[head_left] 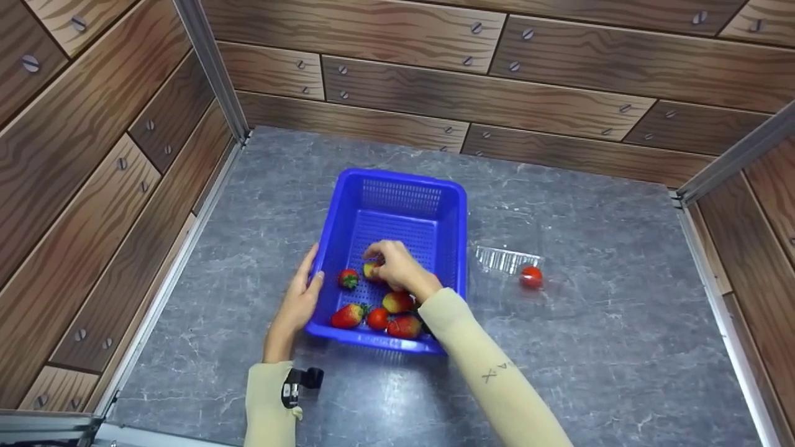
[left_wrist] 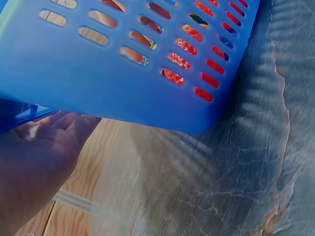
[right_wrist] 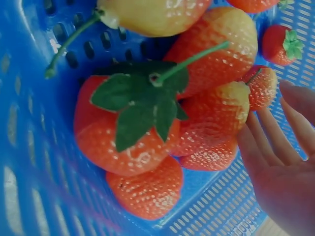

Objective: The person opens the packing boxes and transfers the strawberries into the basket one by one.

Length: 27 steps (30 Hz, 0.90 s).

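A blue perforated basket [head_left: 397, 179] holds several red and yellow-red strawberries [head_left: 348, 316]. My left hand [head_left: 300, 297] grips its left side, the thumb at the rim; in the left wrist view the palm [left_wrist: 47, 142] lies beneath the rim. My right hand [head_left: 400, 264] reaches down inside, fingers bent around a yellow-red strawberry [head_left: 371, 271]. In the right wrist view its fingertips and thumb flank that strawberry [right_wrist: 262, 88], and the contact is partly hidden. A large strawberry with green leaves [right_wrist: 128, 128] lies nearer the camera. A small leafy strawberry [head_left: 348, 279] sits apart, left of the hand.
Right of the basket, a clear plastic container [head_left: 506, 257] lies on the grey marbled table [head_left: 621, 347], with a round red fruit [head_left: 531, 277] at it. Wood-patterned walls [head_left: 397, 81] enclose the back and sides.
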Motion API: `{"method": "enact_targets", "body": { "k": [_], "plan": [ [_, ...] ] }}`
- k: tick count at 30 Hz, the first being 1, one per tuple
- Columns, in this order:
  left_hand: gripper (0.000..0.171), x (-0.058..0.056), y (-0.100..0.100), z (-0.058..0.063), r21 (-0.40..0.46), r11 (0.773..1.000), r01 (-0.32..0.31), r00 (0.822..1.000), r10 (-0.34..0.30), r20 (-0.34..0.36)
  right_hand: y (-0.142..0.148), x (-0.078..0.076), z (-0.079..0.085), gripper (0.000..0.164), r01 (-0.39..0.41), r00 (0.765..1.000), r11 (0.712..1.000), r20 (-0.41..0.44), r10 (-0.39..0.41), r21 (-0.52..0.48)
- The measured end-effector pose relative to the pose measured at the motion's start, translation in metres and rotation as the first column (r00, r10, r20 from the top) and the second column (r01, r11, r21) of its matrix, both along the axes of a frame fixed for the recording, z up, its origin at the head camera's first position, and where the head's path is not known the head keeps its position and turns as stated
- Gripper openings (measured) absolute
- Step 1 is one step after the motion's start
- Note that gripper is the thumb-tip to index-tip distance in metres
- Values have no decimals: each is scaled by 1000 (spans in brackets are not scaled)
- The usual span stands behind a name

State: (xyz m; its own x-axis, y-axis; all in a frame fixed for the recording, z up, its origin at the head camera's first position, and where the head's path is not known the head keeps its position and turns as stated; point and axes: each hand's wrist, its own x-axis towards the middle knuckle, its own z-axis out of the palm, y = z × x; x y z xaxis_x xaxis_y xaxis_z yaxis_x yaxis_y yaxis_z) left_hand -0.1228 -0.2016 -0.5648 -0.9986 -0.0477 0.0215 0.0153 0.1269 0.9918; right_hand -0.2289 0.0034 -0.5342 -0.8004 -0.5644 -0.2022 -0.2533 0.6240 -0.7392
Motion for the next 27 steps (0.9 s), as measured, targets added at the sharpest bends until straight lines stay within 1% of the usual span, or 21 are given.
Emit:
{"method": "enact_targets", "body": {
  "k": [2, 3, 6, 7, 9, 13, 16, 20, 23, 27],
  "plan": [
    [57, 0, 0, -1, 14, 1000, 6, 1000, -6, -2, 0, 0, 3, 36, 5, 1000, 1000, 7, -5, -10],
    [57, 0, 0, -1, 20, 1000, 8, 1000, -8, -6, 0, -1, 6, 35, 2, 1000, 1000, -5, -2, -15],
    [57, 0, 0, -1, 27, 1000, 13, 1000, -13, -12, 1, -2, 15, 32, -14, 998, 999, -63, 12, -29],
    [57, 0, 1, 0, 28, 1000, 12, 1000, -12, -10, 2, -2, 19, 31, -17, 997, 999, -71, 14, -41],
    [57, 0, 1, 1, 33, 999, 10, 1000, -10, -9, 4, -1, 28, 28, -27, 993, 998, -115, 20, -64],
    [57, 1, 0, 2, 41, 999, 7, 1000, -7, -1, 11, 3, 49, 26, -28, 978, 994, -209, 4, -110],
    [57, 1, 1, 2, 34, 999, 10, 1000, -10, -5, 21, 8, 63, 26, -9, 961, 991, -277, -29, -133],
    [58, 0, 1, 2, 28, 1000, 9, 1000, -9, -3, 39, 14, 75, 24, 32, 939, 986, -333, -86, -164],
    [57, 0, 1, 2, 26, 1000, 10, 1000, -10, -8, 55, 18, 79, 23, 66, 921, 979, -365, -134, -192],
    [57, 0, 1, 2, 37, 999, 17, 1000, -16, -13, 77, 23, 80, 22, 126, 892, 963, -397, -216, -240]
  ]
}}
